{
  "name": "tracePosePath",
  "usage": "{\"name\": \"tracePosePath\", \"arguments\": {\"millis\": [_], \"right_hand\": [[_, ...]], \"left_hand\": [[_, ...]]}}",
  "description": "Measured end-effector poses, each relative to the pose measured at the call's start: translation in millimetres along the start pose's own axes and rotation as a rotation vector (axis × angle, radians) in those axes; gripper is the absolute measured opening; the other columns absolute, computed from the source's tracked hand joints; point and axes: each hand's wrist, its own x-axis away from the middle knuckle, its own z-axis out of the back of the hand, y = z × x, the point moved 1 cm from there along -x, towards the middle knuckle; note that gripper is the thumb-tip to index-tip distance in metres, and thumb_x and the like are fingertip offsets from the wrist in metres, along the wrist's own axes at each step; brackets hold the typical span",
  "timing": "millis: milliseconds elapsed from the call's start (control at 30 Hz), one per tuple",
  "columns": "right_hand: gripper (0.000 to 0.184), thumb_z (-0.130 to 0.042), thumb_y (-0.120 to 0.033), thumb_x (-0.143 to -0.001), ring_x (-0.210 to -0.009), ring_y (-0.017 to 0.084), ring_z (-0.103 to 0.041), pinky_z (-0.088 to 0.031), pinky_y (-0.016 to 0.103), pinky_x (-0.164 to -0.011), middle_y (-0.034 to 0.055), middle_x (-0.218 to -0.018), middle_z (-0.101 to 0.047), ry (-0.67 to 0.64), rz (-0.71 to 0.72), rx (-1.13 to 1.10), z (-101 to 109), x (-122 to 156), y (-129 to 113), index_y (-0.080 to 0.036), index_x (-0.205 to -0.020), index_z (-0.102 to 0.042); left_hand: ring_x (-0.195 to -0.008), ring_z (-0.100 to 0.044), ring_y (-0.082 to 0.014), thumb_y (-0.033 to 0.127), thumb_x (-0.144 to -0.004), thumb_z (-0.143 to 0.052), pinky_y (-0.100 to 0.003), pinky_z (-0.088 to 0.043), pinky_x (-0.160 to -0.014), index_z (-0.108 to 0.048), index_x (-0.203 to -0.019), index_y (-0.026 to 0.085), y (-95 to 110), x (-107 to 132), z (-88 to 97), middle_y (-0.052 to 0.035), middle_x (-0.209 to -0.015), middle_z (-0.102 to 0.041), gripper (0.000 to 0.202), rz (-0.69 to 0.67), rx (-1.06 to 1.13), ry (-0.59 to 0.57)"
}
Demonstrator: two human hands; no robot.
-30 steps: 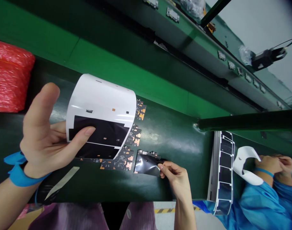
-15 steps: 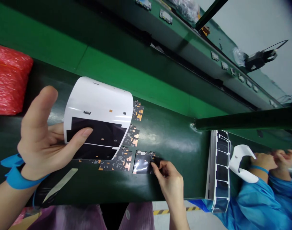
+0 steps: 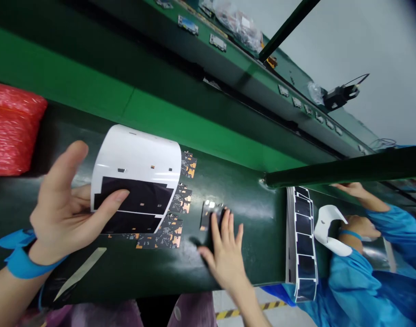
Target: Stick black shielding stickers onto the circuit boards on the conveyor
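Observation:
My left hand (image 3: 69,204) holds a curled white backing sheet (image 3: 139,152) between thumb and fingers. Black adhesive film pieces (image 3: 149,196) stay on its lower half. Partly under the sheet lie several circuit boards (image 3: 170,234), dark with copper-coloured patches. Right of them, my right hand (image 3: 228,245) rests with fingers spread on a black-covered circuit board (image 3: 206,215). Its fingertips touch the board's face and hide much of it.
A red bubble-wrapped bundle (image 3: 15,129) sits at the far left. A tape strip (image 3: 80,272) lies near the front edge. At right stand a stack of film sheets (image 3: 305,231), a green post (image 3: 330,172) and a co-worker's blue sleeves (image 3: 354,272). Small boards line the upper shelf (image 3: 235,56).
My right hand has gone from pinching the black film's edge to lying spread on the board, which sits farther from the table's front edge. The co-worker's arm has reached forward.

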Motion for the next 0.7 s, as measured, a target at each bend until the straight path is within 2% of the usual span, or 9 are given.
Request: {"name": "tracePosePath", "arguments": {"millis": [67,133,200,267,367,433,500,600,700], "right_hand": [[0.084,-0.045,-0.059,-0.094,-0.144,0.046,-0.015,-0.024,0.076,-0.105,0.0226,-0.161,-0.009,0.033,-0.029,-0.006,2.1,-43.7,31.3,-0.024,-0.159,-0.003],[0.072,-0.039,-0.054,-0.099,-0.146,0.044,-0.014,-0.017,0.075,-0.107,0.0239,-0.16,-0.013,0.063,-0.057,-0.011,12.2,-100.1,62.8,-0.019,-0.158,-0.017],[0.065,-0.039,-0.051,-0.1,-0.146,0.043,-0.017,-0.012,0.075,-0.108,0.0252,-0.159,-0.019,0.102,-0.119,-0.044,31.5,-150.3,81.0,-0.014,-0.153,-0.03],[0.064,-0.032,-0.048,-0.103,-0.148,0.042,-0.008,-0.007,0.075,-0.108,0.0269,-0.16,-0.012,0.232,-0.103,-0.082,57.4,-177.4,75.1,-0.011,-0.155,-0.024],[0.058,-0.03,-0.043,-0.105,-0.149,0.029,-0.019,-0.018,0.059,-0.117,0.0184,-0.158,-0.028,0.418,0.131,-0.23,92.6,-166.9,26.2,-0.019,-0.156,-0.017],[0.062,-0.043,-0.054,-0.099,-0.144,0.027,-0.032,-0.02,0.053,-0.119,0.0105,-0.151,-0.045,0.352,0.374,-0.254,105.1,-143.1,-15.2,-0.026,-0.153,-0.029],[0.075,-0.053,-0.061,-0.092,-0.143,0.033,-0.033,-0.019,0.056,-0.118,0.0177,-0.152,-0.042,0.234,0.562,-0.221,108.4,-123.9,-47.5,-0.017,-0.15,-0.035],[0.075,-0.063,-0.051,-0.091,-0.138,0.034,-0.041,-0.03,0.053,-0.115,0.0217,-0.148,-0.045,0.171,0.598,-0.187,104.7,-116.5,-64.9,-0.01,-0.148,-0.039],[0.068,-0.061,-0.043,-0.094,-0.12,0.03,-0.058,-0.045,0.046,-0.104,0.0157,-0.133,-0.061,0.271,0.459,-0.224,106.4,-117.9,-54.3,-0.016,-0.151,-0.036]], "left_hand": [[-0.076,-0.073,-0.0048,-0.009,-0.074,-0.069,-0.008,-0.06,-0.077,-0.048,-0.14,0.036,6.7,-3.2,-9.5,0.0114,-0.14,-0.056,0.082,-0.08,-0.047,-0.066],[-0.063,-0.071,-0.0047,-0.004,-0.079,-0.067,-0.01,-0.061,-0.068,-0.04,-0.145,0.034,7.4,-3.4,-14.4,0.0096,-0.109,-0.074,0.081,-0.079,-0.048,-0.158],[-0.055,-0.069,-0.0062,0.003,-0.084,-0.066,-0.012,-0.062,-0.063,-0.032,-0.15,0.034,4.0,-1.3,-15.1,0.0088,-0.084,-0.077,0.08,-0.035,-0.063,-0.23],[-0.052,-0.066,-0.0075,0.011,-0.088,-0.064,-0.013,-0.061,-0.058,-0.026,-0.152,0.036,-0.1,1.7,-14.0,0.0081,-0.074,-0.075,0.078,0.018,-0.114,-0.282],[-0.047,-0.061,-0.009,0.019,-0.092,-0.061,-0.013,-0.056,-0.05,-0.018,-0.154,0.035,-2.9,6.0,-13.8,0.0081,-0.062,-0.068,0.076,0.141,-0.156,-0.371],[-0.053,-0.063,-0.0104,0.024,-0.095,-0.058,-0.013,-0.054,-0.05,-0.013,-0.154,0.034,-2.1,8.9,-15.3,0.0051,-0.068,-0.07,0.075,0.258,-0.108,-0.431],[-0.057,-0.064,-0.0103,0.026,-0.095,-0.057,-0.013,-0.052,-0.05,-0.011,-0.154,0.034,0.2,11.2,-17.2,0.0024,-0.076,-0.072,0.075,0.365,-0.029,-0.485],[-0.058,-0.064,-0.0102,0.028,-0.094,-0.06,-0.015,-0.052,-0.052,-0.005,-0.154,0.035,4.7,10.3,-18.3,0.0006,-0.082,-0.07,0.082,0.463,0.138,-0.586],[-0.087,-0.071,-0.0187,0.026,-0.089,-0.067,-0.024,-0.059,-0.069,-0.007,-0.153,0.035,8.2,1.4,-15.0,-0.0075,-0.107,-0.07,0.088,0.528,0.243,-0.652]]}}
